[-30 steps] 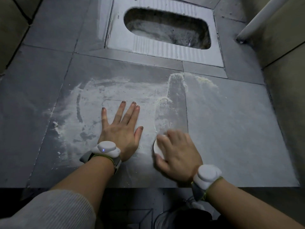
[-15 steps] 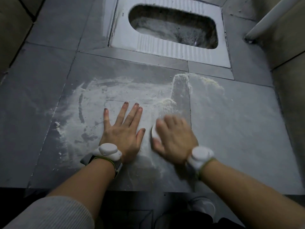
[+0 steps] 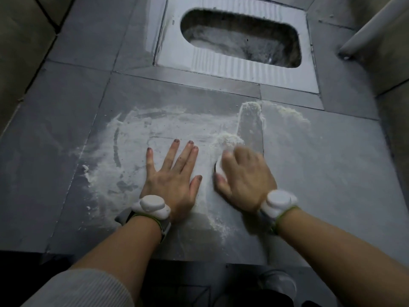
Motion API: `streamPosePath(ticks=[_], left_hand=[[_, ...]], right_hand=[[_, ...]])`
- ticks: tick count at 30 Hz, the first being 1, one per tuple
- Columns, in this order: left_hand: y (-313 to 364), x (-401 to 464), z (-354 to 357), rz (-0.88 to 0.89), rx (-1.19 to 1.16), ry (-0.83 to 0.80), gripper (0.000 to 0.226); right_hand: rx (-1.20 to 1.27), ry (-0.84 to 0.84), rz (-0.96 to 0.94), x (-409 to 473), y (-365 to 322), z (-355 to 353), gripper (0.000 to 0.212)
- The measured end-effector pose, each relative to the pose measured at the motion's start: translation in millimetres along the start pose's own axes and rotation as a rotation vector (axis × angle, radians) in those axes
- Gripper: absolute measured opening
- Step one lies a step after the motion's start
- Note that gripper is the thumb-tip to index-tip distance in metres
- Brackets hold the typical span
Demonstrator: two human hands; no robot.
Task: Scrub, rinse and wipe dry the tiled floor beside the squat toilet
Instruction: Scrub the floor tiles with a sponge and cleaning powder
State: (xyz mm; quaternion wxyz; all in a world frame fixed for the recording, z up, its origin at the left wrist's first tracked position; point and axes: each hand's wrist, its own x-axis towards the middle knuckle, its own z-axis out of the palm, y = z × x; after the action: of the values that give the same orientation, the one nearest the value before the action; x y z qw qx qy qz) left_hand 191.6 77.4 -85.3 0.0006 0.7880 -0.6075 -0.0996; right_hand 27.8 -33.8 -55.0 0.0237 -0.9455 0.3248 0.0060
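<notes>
We see the left hand (image 3: pixel 171 180) pressed flat on the grey floor tile (image 3: pixel 332 173), palm down, fingers straight and spread wide, holding nothing. Just beside it, the right hand (image 3: pixel 245 180) curls over a small white scrubber (image 3: pixel 219 168), with only the scrubber's left edge showing past the thumb; the hand is blurred, so we cannot tell how each finger sits. The scrubber touches the tile at the near end of a bare strip (image 3: pixel 250 125) that cuts through the white powder (image 3: pixel 137 138). That powder spreads in a smeared patch across the tile, mostly left of and beyond the left hand, with a small heap (image 3: pixel 228 139) right in front of the right hand's fingers. The squat toilet (image 3: pixel 239 38) lies beyond the patch, well apart from both hands. Each wrist carries a white band device (image 3: pixel 152 206). A pale ribbed sleeve (image 3: pixel 77 289) shows on the left forearm.
</notes>
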Motion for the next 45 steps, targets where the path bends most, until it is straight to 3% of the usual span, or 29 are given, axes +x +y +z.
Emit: streamPosePath(ticks=[5, 11, 13, 20, 24, 31, 35, 39, 45], left_hand=[[0, 1, 0, -0.007, 0.002, -0.001, 0.067], [1, 2, 0, 0.002, -0.008, 0.018, 0.066], [2, 1, 0, -0.005, -0.004, 0.012, 0.067], [0, -1, 3, -0.002, -0.013, 0.019, 0.066], [-1, -1, 4, -0.004, -0.013, 0.035, 0.065], [-1, 1, 6, -0.003, -0.016, 0.042, 0.066], [-1, 0, 3, 0.003, -0.002, 0.047, 0.066], [1, 0, 1, -0.008, 0.018, 0.03, 0.066], [1, 0, 0, 0.0, -0.001, 0.028, 0.067]], right_hand=[[0.046, -0.05, -0.294, -72, -21, 5, 0.054], [-0.046, 0.002, 0.063, 47, 15, 0, 0.044], [-0.051, 0.016, 0.096, 55, 14, 4, 0.042], [0.077, -0.091, -0.033, -33, 16, -7, 0.048], [0.133, -0.07, -0.04, -83, 11, -14, 0.05], [0.063, -0.034, -0.264, -81, -39, 6, 0.052], [0.012, 0.048, -0.039, 7, -4, 3, 0.044], [-0.018, -0.009, 0.173, 67, 36, 0, 0.041], [0.099, -0.045, -0.158, -32, -7, -5, 0.05]])
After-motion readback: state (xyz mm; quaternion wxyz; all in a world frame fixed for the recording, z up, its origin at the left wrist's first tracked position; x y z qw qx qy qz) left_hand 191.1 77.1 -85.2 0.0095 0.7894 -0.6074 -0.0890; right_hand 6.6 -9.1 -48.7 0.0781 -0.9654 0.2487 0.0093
